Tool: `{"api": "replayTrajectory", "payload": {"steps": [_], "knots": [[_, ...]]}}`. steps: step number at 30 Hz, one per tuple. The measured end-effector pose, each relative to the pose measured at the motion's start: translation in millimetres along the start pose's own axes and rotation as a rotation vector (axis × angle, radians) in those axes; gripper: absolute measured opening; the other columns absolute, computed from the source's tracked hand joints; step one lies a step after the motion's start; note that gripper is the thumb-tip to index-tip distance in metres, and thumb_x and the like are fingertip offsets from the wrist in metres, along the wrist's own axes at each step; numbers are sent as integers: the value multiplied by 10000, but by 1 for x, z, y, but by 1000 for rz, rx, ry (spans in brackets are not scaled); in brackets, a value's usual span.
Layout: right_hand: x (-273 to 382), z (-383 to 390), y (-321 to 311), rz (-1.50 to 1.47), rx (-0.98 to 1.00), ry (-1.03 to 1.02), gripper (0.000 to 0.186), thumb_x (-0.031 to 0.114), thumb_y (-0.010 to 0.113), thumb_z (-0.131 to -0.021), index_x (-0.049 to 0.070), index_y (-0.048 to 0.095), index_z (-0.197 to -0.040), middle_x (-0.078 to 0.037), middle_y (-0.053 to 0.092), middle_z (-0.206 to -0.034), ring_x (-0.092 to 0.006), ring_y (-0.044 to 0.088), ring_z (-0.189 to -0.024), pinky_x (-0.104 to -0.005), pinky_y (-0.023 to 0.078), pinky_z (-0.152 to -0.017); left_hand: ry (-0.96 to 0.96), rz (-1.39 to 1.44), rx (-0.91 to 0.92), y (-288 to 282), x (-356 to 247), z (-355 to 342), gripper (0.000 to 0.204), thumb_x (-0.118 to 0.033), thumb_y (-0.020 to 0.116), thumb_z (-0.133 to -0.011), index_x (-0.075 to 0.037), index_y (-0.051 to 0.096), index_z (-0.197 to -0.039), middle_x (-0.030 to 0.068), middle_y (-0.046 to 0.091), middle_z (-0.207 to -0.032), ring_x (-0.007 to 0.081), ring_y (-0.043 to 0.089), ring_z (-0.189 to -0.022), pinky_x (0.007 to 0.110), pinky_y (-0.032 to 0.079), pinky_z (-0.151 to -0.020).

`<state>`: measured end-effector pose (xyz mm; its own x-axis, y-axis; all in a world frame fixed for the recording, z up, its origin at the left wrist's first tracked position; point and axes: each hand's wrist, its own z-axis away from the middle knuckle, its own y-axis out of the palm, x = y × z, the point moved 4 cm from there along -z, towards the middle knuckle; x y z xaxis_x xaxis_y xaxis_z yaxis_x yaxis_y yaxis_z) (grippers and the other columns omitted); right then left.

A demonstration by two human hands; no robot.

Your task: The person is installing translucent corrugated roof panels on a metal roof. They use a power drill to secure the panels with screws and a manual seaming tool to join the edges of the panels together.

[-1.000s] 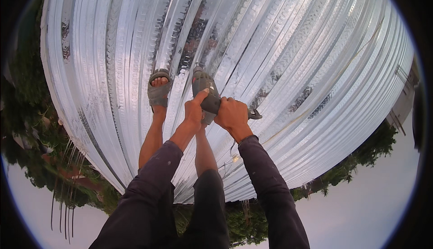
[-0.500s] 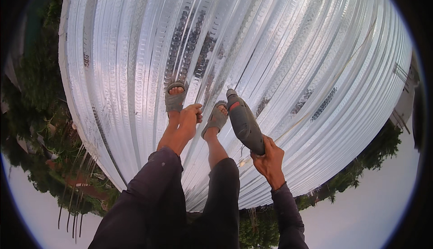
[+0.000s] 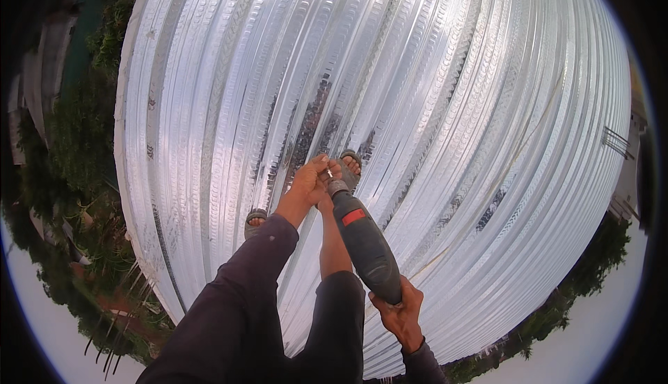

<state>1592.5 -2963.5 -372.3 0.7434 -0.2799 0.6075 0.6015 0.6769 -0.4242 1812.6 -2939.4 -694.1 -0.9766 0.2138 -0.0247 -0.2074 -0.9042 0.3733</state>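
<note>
My right hand grips the rear handle of a dark grey power drill with a red patch on its side. The drill points up and to the left, away from my body. At its nose, my left hand is closed, thumb and fingers pinched together beside the chuck. A small pale tip shows between these fingers and the chuck, too small to name. Beneath both hands lie ribbed, shiny metal sheets.
I stand on the sheets in sandals; my right sandal is just past the drill's nose, my left sandal nearer. A thin pale cord runs over the ribs. The sheet edge drops off toward trees at left. Bare rods protrude at far right.
My left hand has come to the drill's nose, and the drill has swung left and nearer. My right foot has stepped forward, while the left one is now farther back.
</note>
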Motion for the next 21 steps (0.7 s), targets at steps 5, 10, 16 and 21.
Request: {"api": "replayTrajectory", "payload": {"steps": [5, 10, 16, 21], "knots": [[-8, -30, -49, 53, 7, -27, 570, 158, 862, -709, 37, 651, -1224, -173, 744, -994, -323, 751, -854, -383, 598, -754, -68, 161, 10, 70, 17, 8, 126, -142, 607, -1015, -27, 582, -1059, 112, 645, -972, 251, 659, -877, 423, 589, -862], [-1, -42, -89, 78, -20, -89, 581, 141, 846, -714, 39, 642, -1248, -178, 740, -999, -338, 746, -868, -388, 599, -758, -176, 148, 167, 90, 37, -29, 134, -145, 565, -1025, -19, 564, -1070, 121, 637, -960, 240, 635, -865, 406, 571, -849], [15, -66, -96, 171, -12, -190, 646, 139, 844, -687, 27, 618, -1283, -164, 728, -1011, -345, 731, -861, -386, 589, -738, -162, 80, 37, 126, 21, -26, 119, -73, 557, -994, 7, 562, -1081, 118, 626, -936, 252, 634, -870, 411, 571, -829], [24, -86, -86, 327, 29, -273, 718, 129, 832, -646, 0, 591, -1310, -151, 707, -1048, -329, 704, -860, -401, 569, -729, -205, 185, -88, 113, 11, -56, 125, -102, 565, -992, 16, 557, -1032, 144, 626, -920, 276, 659, -844, 421, 608, -821]]}}
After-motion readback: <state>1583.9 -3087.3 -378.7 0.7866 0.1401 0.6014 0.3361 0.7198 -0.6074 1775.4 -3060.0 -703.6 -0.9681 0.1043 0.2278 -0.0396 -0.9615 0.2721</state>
